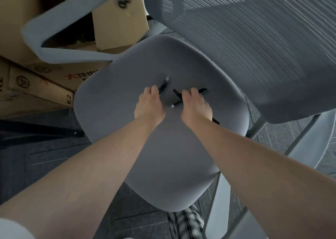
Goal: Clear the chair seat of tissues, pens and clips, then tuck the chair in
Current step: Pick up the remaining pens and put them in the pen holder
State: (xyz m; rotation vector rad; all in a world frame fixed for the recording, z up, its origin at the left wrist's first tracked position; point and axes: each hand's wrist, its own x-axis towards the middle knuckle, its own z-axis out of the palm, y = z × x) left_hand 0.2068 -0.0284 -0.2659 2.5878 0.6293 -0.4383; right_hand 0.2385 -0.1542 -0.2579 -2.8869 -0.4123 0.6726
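Head view: both hands are down on the grey chair seat point(160, 147), near its middle. The left hand point(150, 103) has its grip curled round a black pen point(164, 85) whose tip points toward 1 o'clock. The right hand point(195, 105) has its grip closed over a second pen point(201, 91) pointing toward 2 o'clock; a third pen point(175, 105) lies under its thumb side, tip toward 8 o'clock, and a dark end at 5 o'clock of that hand may be one more. No tissues or clips show on the seat, so that part looks done; the pens are being gathered. Carrying them off and tucking the chair in remain. Cardboard boxes point(118, 25) sit at 11 o'clock, beyond the armrest point(60, 18)
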